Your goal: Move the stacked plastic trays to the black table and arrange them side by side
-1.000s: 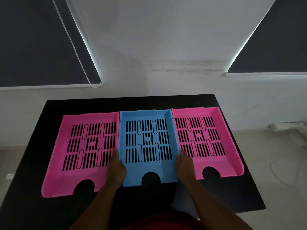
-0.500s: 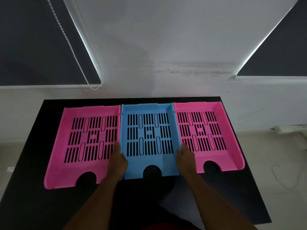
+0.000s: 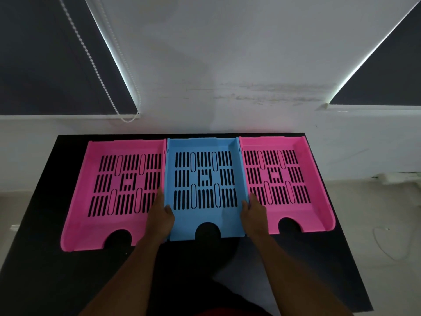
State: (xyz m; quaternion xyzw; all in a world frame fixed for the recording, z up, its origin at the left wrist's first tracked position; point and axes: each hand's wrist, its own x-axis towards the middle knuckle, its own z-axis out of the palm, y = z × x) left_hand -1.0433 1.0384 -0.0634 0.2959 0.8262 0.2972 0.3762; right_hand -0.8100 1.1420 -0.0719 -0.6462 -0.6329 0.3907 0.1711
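Three slotted plastic trays lie side by side on the black table [image 3: 45, 270]. A blue tray [image 3: 205, 215] is in the middle, touching a pink tray [image 3: 95, 226] on its left and another pink tray [image 3: 316, 210] on its right. My left hand [image 3: 160, 215] grips the blue tray's left wall near the front, thumb inside. On the opposite wall my right hand [image 3: 254, 213] holds the same tray. The trays' back edges reach close to the table's far edge.
A white wall rises just behind the table, with dark window blinds at the upper left [image 3: 45, 65] and upper right [image 3: 387, 76]. A bead cord [image 3: 91, 58] hangs by the left blind. Pale floor [image 3: 376, 224] lies to the right of the table.
The blue tray has slid away from me between the two pink trays, with both hands on its side walls. Its back edge now lines up with theirs.
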